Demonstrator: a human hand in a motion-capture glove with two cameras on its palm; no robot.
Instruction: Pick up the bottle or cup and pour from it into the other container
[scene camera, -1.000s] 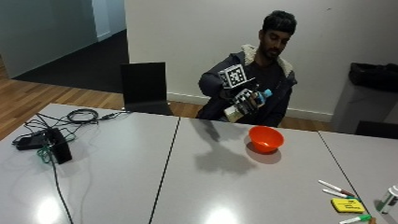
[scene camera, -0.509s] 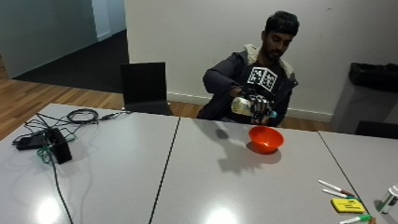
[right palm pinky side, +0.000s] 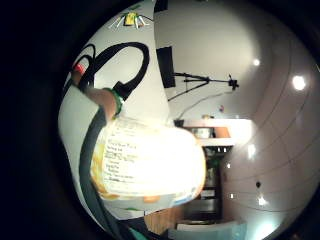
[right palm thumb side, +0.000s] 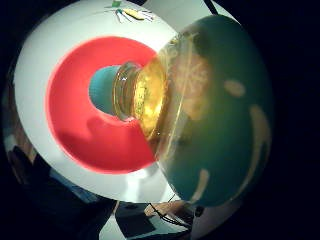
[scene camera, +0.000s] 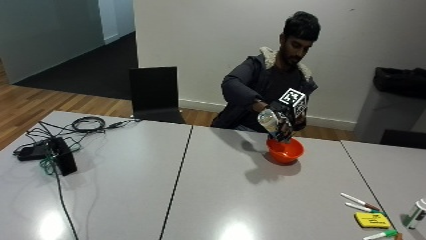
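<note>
In the outside view my gloved right hand (scene camera: 287, 122) grips a clear bottle (scene camera: 268, 120) and holds it tipped steeply, neck down, just above an orange bowl (scene camera: 285, 151) on the grey table (scene camera: 219, 200). The thumb side palm view shows the bottle (right palm thumb side: 210, 115) with a teal label and yellowish liquid. Its blue cap (right palm thumb side: 102, 90) points at the middle of the red-orange bowl (right palm thumb side: 75, 125). No stream of liquid shows. The little finger side palm view is filled by the bottle's white printed label (right palm pinky side: 145, 165).
A black chair (scene camera: 154, 94) stands behind the table at the left. Cables and a black device (scene camera: 60, 156) lie at the table's left end. Markers and a yellow block (scene camera: 368, 212) lie near the front right corner.
My hand has carried the bottle from in front of the chest down and right over the bowl, and tipped it neck down.
</note>
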